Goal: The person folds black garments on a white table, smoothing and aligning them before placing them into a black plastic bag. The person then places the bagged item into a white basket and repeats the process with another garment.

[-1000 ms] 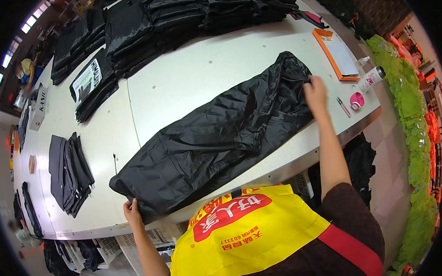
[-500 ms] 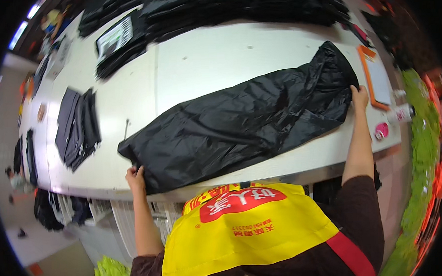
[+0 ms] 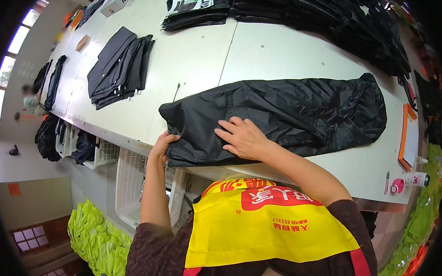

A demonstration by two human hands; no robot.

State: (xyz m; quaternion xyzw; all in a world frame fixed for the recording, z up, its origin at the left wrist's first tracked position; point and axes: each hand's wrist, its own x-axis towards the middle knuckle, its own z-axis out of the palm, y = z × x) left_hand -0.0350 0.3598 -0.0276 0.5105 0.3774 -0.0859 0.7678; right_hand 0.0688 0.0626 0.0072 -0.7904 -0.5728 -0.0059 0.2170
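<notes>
A long black garment [image 3: 290, 114] of thin shiny fabric lies lengthwise along the near side of the white table [image 3: 286, 54]; its exact kind is not plain. At its near left end, my left hand [image 3: 162, 145] pinches the edge between thumb and fingers. My right hand [image 3: 246, 137] rests on top of the left part of the garment, palm down, fingers spread. The fabric is fairly smooth around that hand and creased toward the rounded right end.
A pile of folded dark garments [image 3: 120, 66] sits at left. Black packed garments [image 3: 319, 13] are heaped along the back. An orange-edged clipboard [image 3: 407, 138], a pen [image 3: 387, 183] and a white bottle [image 3: 417, 179] lie at right. White baskets [image 3: 130, 177] stand below the table edge.
My right hand has left the garment's right end and come to rest on its left part. My left hand still grips the left end. The view has turned leftward.
</notes>
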